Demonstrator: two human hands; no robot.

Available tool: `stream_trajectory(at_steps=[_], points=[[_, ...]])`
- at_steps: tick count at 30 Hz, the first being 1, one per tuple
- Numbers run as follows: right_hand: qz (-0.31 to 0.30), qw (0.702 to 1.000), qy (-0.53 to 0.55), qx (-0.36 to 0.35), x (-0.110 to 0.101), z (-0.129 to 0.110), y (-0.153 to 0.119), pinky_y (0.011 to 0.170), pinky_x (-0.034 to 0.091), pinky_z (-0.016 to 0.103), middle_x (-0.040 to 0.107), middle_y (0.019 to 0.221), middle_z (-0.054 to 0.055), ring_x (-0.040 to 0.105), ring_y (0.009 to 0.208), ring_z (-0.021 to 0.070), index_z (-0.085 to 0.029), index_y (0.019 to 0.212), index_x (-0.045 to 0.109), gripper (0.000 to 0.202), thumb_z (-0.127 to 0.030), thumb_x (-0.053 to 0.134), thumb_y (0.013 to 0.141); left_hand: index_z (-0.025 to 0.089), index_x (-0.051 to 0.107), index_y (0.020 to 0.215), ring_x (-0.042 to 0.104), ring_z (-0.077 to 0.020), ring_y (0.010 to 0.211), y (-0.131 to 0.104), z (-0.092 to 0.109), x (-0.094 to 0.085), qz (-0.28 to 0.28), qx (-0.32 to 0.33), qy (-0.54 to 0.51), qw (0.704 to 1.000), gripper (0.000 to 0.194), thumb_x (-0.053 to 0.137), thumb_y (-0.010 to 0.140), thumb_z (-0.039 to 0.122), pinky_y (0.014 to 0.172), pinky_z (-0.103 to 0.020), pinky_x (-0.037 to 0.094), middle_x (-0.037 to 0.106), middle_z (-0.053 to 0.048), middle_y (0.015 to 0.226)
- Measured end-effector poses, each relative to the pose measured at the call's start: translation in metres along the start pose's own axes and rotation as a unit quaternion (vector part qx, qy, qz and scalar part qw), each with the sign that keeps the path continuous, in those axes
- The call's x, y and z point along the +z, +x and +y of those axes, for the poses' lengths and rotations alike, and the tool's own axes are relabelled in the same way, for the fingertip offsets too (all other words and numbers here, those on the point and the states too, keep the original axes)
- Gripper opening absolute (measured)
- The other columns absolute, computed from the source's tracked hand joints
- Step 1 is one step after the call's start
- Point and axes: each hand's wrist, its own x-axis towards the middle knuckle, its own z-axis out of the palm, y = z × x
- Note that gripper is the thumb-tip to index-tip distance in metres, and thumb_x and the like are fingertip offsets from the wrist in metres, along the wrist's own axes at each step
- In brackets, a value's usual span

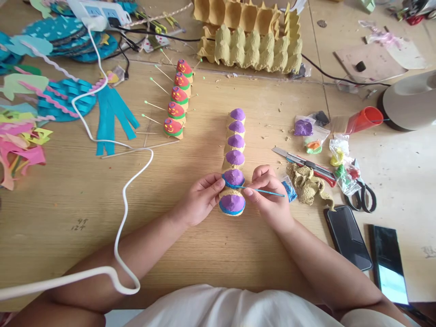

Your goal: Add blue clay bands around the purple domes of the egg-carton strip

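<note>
A strip of egg carton with a row of purple-topped bumps lies lengthwise in front of me. Its nearest bump has a blue band round the lower edge. My left hand pinches the left side of the second-nearest bump, thumb at the blue there. A thin blue strand, which looks like modelling clay, runs from that bump's front out to the right. My right hand holds this strand between thumb and fingers, beside the strip. A small bag of blue clay sits just beyond the right hand.
Red-faced carton caterpillar with pins stands at upper left; egg cartons lie behind. To the right are a utility knife, scissors, carton scraps and two phones. A white cable crosses the left side.
</note>
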Motion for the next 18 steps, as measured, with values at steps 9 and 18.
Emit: stream_trajectory(at_steps=[9,18], points=[[0.006,0.992,-0.093,-0.087,-0.0050,-0.0035,0.0025,0.077,0.049,0.040,0.055,0.085,0.003,0.055,0.082,0.0204,-0.030,0.082,0.076,0.007,-0.031,0.084,0.082,0.015,0.072,0.080,0.058,-0.0107,0.069,0.0006,0.0030,0.0004,-0.008,0.004,0.003,1.000,0.032,0.089,0.073,0.040,0.066,-0.023,0.047,0.065,0.001,0.073],[0.008,0.991,-0.094,-0.096,-0.0046,-0.0011,0.0022,0.077,0.048,0.040,0.055,0.087,0.003,0.054,0.085,0.0204,-0.031,0.087,0.077,0.008,-0.028,0.083,0.083,0.016,0.072,0.081,0.061,-0.0121,0.073,0.0006,0.0028,0.0013,-0.012,0.002,-0.001,1.000,0.031,0.089,0.073,0.040,0.069,-0.024,0.049,0.067,0.001,0.075]])
